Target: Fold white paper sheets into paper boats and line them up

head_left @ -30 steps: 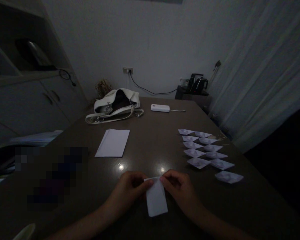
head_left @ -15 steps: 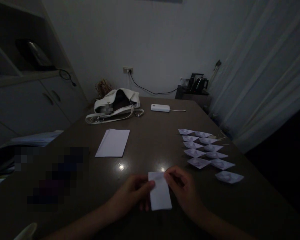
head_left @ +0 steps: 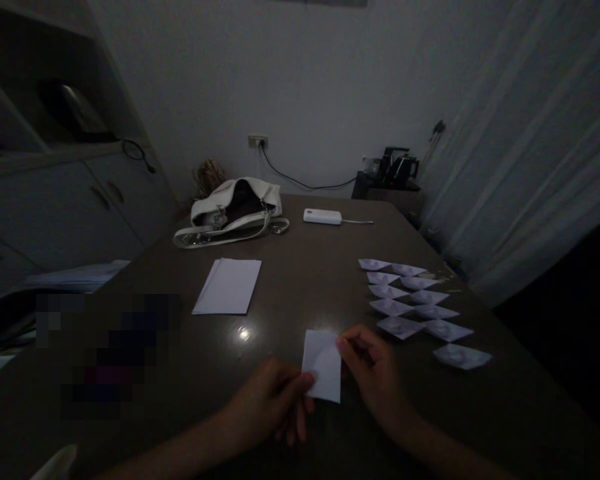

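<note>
A small folded white paper (head_left: 323,365) is held upright just above the dark table (head_left: 300,280) near its front edge. My left hand (head_left: 273,405) pinches the paper's lower left corner with its fingers curled. My right hand (head_left: 373,373) grips the paper's right edge near the top. To the right, several folded white paper boats (head_left: 414,308) lie in two rows on the table.
A stack of white paper sheets (head_left: 228,286) lies at mid-table. Behind it sit a white handbag (head_left: 233,209) and a white power bank (head_left: 322,216) with a cable. Cabinets stand on the left, a curtain (head_left: 520,153) on the right, a kettle (head_left: 394,169) at the far end.
The paper has been lifted and moved away from me, from lying low between my hands to standing higher above the table. Both hands have shifted their grip along its edges.
</note>
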`<move>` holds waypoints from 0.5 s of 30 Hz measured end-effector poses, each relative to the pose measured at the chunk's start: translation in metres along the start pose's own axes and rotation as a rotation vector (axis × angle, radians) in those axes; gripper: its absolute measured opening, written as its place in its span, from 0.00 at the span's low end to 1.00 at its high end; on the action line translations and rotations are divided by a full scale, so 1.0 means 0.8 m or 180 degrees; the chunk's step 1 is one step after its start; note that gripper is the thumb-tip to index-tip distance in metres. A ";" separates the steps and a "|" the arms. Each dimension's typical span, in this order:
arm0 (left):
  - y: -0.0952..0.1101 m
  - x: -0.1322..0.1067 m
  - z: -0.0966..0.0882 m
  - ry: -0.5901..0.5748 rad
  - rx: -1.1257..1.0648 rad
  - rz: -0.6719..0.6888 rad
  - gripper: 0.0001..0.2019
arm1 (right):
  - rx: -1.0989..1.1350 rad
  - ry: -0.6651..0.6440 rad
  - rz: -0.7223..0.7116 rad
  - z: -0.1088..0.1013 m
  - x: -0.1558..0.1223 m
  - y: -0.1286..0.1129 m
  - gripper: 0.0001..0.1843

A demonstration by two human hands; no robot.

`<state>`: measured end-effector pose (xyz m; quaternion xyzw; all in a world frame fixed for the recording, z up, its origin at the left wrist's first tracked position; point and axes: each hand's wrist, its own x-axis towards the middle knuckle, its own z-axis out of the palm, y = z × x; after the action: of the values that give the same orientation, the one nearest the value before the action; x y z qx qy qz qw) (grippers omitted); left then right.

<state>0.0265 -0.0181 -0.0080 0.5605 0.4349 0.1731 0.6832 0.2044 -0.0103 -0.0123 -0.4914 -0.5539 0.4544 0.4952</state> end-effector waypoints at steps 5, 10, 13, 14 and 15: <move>-0.004 -0.001 -0.006 0.0116 0.0328 0.0152 0.33 | -0.0137 -0.0307 -0.0070 0.003 -0.006 -0.003 0.13; -0.007 -0.006 -0.007 0.0743 0.0753 0.0328 0.32 | 0.0182 -0.0803 0.0248 0.007 -0.018 -0.002 0.13; -0.006 -0.008 -0.008 0.0503 0.0642 0.0370 0.32 | 0.0176 -0.0757 0.0247 0.008 -0.017 -0.003 0.14; -0.006 -0.008 -0.009 0.0385 0.0606 0.0380 0.32 | 0.0101 -0.0682 0.0196 0.007 -0.016 -0.003 0.14; -0.004 -0.009 -0.010 0.0255 0.0585 0.0375 0.31 | 0.0026 -0.0568 0.0135 0.006 -0.014 -0.004 0.14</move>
<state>0.0156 -0.0193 -0.0084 0.6380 0.4422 0.1947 0.5997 0.1995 -0.0222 -0.0111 -0.4586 -0.5833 0.5090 0.4362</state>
